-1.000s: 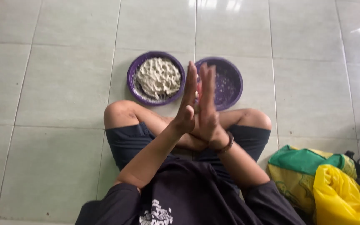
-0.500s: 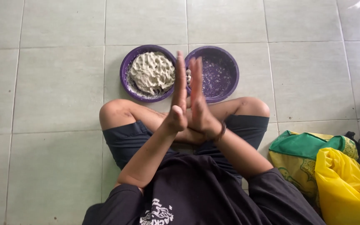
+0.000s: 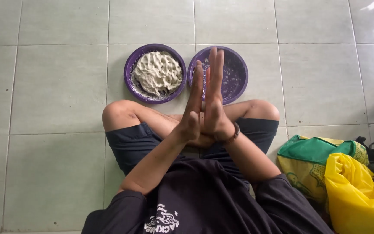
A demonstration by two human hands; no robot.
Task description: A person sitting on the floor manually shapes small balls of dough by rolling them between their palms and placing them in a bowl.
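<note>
palms [image 3: 204, 108] now shifted, pressed above purple bowls [image 3: 234, 73].

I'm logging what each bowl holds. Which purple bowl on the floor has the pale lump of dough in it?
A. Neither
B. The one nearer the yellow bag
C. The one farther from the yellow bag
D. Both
C: the pale dough fills the bowl with dough, farthest from the yellow bag; the other purple bowl shows only specks.
</note>
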